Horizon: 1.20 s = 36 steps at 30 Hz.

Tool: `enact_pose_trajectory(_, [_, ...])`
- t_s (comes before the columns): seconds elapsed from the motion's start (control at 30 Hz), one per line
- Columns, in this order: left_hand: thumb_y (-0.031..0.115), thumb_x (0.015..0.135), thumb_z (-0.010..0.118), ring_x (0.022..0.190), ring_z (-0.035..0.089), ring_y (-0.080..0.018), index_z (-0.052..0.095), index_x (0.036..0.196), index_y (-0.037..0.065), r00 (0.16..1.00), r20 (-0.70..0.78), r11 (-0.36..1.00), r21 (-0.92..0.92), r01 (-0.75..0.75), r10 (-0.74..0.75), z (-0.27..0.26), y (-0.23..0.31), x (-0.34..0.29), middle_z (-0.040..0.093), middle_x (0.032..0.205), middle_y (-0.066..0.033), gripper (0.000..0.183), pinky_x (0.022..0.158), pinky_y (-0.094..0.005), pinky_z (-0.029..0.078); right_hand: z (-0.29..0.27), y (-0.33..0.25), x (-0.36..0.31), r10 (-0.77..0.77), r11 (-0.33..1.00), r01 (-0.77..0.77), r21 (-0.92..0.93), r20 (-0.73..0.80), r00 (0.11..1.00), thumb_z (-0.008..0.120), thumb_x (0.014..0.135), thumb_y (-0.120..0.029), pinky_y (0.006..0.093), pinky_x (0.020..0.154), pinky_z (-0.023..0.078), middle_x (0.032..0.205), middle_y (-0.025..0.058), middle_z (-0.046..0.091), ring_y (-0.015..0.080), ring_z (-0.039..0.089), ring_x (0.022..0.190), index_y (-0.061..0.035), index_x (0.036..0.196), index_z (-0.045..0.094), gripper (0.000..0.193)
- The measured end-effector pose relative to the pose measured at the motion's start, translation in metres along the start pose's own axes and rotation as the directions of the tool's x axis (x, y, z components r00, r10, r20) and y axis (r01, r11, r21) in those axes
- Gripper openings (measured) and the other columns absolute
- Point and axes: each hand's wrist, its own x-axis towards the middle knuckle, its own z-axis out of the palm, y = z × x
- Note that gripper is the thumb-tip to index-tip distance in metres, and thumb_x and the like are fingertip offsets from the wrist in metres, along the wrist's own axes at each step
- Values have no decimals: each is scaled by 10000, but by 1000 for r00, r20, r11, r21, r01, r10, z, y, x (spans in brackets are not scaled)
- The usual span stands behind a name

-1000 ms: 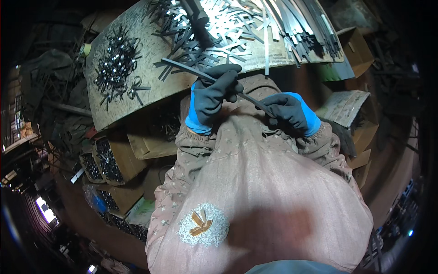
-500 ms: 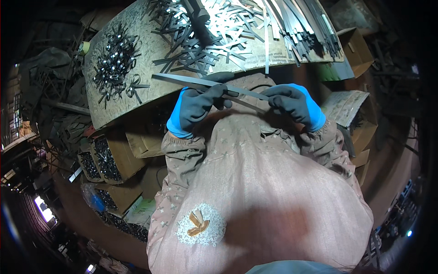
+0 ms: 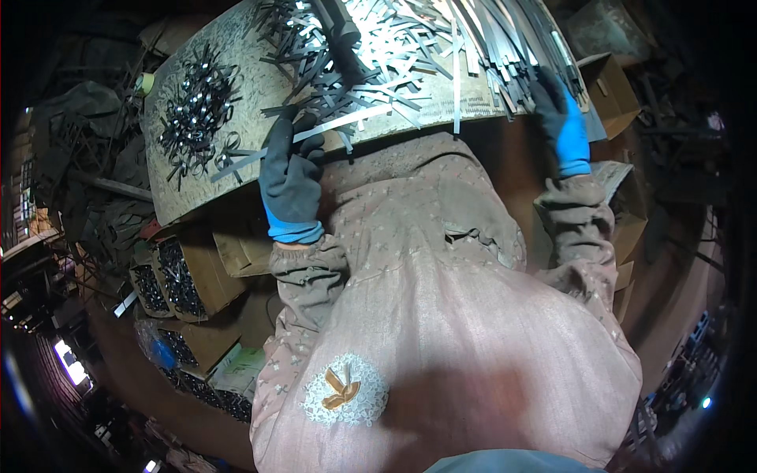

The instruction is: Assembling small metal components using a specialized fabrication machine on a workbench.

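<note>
Along the near edge of the worktop (image 3: 251, 94), the left hand (image 3: 292, 177), in a dark glove with a blue cuff, holds a strip (image 3: 347, 121) between its fingers, which pinch it partway along. The strip slants across the hand, its left end low over the edge and its right end reaching the near side of a heap (image 3: 390, 67) of short strips. At the right end of the worktop, the right hand (image 3: 562, 118), gloved alike, touches the near ends of the long strips (image 3: 505, 43), which lie side by side in a bundle. Its fingers are bent over them; whether they pinch any cannot be told. A dark arm-like tool (image 3: 339, 31) stands over the heap, and to its left lies a cluster of shiny bent pieces (image 3: 197, 110). Below the worktop on the left, a carton (image 3: 222, 276) holds more dark pieces; an open box (image 3: 613, 94) stands just beyond the right hand. A pale apron (image 3: 473, 315) covers the person's lap.
</note>
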Motion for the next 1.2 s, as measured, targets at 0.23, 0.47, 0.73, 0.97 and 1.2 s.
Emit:
enact_pose_trajectory(0.23, [-90, 756, 294, 925, 627, -138, 474, 1447, 42, 1000, -16, 996, -92, 14, -16, 42, 5, -13, 605, 1270, -123, 726, 746, -208, 494, 97, -14, -64, 7, 999, 15, -28, 656, 755, 500, 989, -80, 269, 855, 551, 1313, 145, 567, 161, 644, 1012, -101, 1483, 451, 497])
enact_pose_trajectory(0.47, [-33, 951, 452, 943, 655, -147, 440, 1447, 26, 969, 83, 970, -89, -225, 232, 60, 1, -19, 602, 1246, -144, 500, 787, -252, 553, 160, -30, -84, -142, 974, 18, 228, 538, 831, 312, 821, 104, 286, 968, 516, 1297, 130, 564, 180, 633, 1101, -35, 1431, 475, 647])
enact_pose_trajectory(0.73, [-92, 836, 332, 962, 689, -209, 442, 1413, -36, 967, -76, 967, -61, -248, 243, 70, -4, -22, 630, 1186, -176, 590, 807, -279, 587, 173, -23, -89, -119, 954, -57, 294, 550, 827, 290, 773, 99, 292, 968, 508, 1254, 104, 601, 181, 643, 1087, -35, 1446, 449, 705])
enact_pose_trajectory(0.97, [-89, 760, 301, 929, 695, -234, 518, 1374, 7, 973, -220, 985, -137, -101, 69, 83, -3, -12, 655, 1162, -202, 658, 738, -286, 585, 200, -18, -82, -150, 958, 61, 281, 308, 940, 482, 917, 86, 321, 680, 603, 1135, 104, 642, 137, 657, 836, -68, 1399, 534, 509])
enact_pose_trajectory(1.2, [180, 909, 575, 860, 687, -430, 674, 1080, 24, 964, 147, 594, 763, -253, 222, 67, 16, 42, 703, 895, -227, 252, 793, -469, 551, 195, -50, -38, -404, 193, 738, -647, 633, 660, 590, 856, -96, 397, 595, 531, 847, 104, 683, 291, 681, 752, -41, 1119, 658, 277])
